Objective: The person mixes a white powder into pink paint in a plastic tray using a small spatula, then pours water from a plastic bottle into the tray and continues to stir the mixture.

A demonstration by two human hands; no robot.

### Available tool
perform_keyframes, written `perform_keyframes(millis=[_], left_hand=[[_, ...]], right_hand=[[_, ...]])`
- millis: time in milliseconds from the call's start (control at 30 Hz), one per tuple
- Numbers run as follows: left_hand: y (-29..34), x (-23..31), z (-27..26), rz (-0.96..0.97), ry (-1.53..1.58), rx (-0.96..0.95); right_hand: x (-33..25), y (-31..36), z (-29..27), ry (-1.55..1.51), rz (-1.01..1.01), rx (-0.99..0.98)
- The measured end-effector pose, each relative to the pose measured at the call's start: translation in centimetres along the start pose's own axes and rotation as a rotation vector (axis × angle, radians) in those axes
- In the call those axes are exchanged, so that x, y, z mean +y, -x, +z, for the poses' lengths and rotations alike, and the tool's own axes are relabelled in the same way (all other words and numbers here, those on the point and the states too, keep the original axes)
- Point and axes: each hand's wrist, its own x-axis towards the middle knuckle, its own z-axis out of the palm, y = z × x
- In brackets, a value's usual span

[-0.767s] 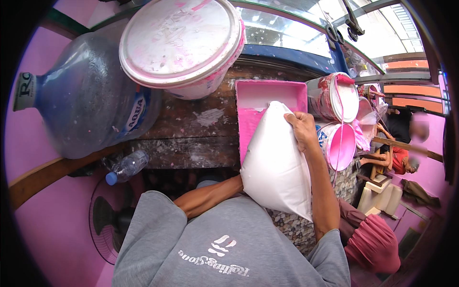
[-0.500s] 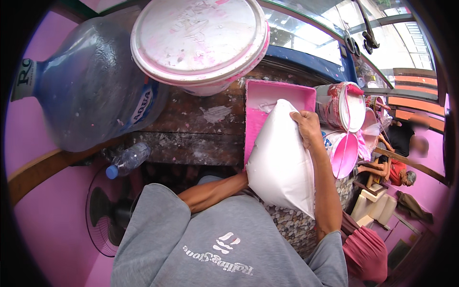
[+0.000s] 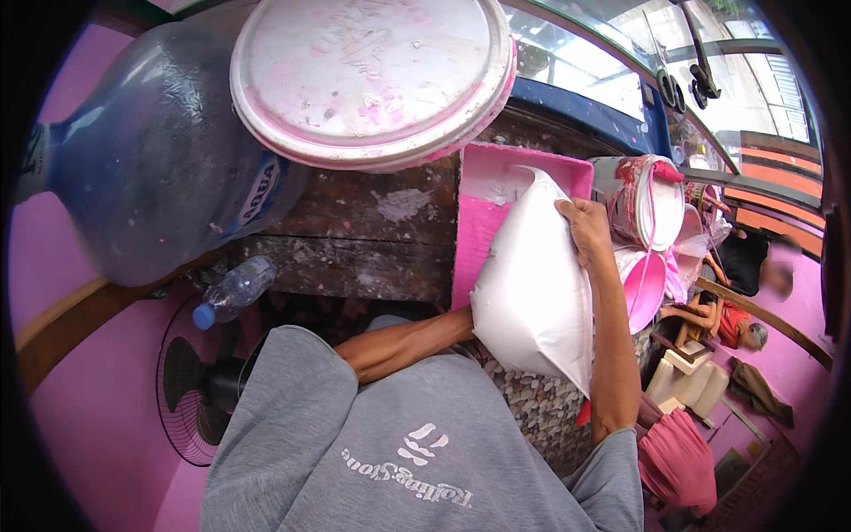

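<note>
A plump white bag (image 3: 534,282) is tilted over a pink rectangular tray (image 3: 468,239), covering much of it. My right hand (image 3: 585,229) is closed on the bag's upper right edge, fingers curled round the folded material. From the left, my left forearm (image 3: 403,341) reaches to the bag's lower side. The left hand itself is hidden behind or beneath the bag, so its grip does not show. Some white smears mark the inside of the tray near the bag's top.
A large white-lidded bucket (image 3: 372,80) stands beyond the paint-spattered wooden surface (image 3: 355,266). At left are a big blue water jug (image 3: 151,151), a small bottle (image 3: 238,288) and a fan (image 3: 191,381). Pink-stained buckets (image 3: 640,202) crowd the right; other people (image 3: 736,324) are farther off.
The bag and my right hand have shifted slightly to the right in the picture, as the whole view moved a little. My right hand keeps its hold on the bag.
</note>
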Motion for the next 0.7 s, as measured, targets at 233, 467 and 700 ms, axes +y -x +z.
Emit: perform_keyframes(millis=[233, 467, 700], left_hand=[[-2.0, 0.0, 0.3, -0.03, -0.007, -0.014], [-4.4, -0.7, 0.8, -0.064, -0.017, -0.027], [-5.4, -0.9, 1.1, -0.068, -0.028, -0.031]], right_hand=[[-0.2, 0.5, -2.2, -0.007, 0.026, 0.07], [-0.1, 0.6, -4.7, -0.098, 0.063, 0.13], [0.5, -0.4, -5.7, -0.117, 0.057, 0.132]])
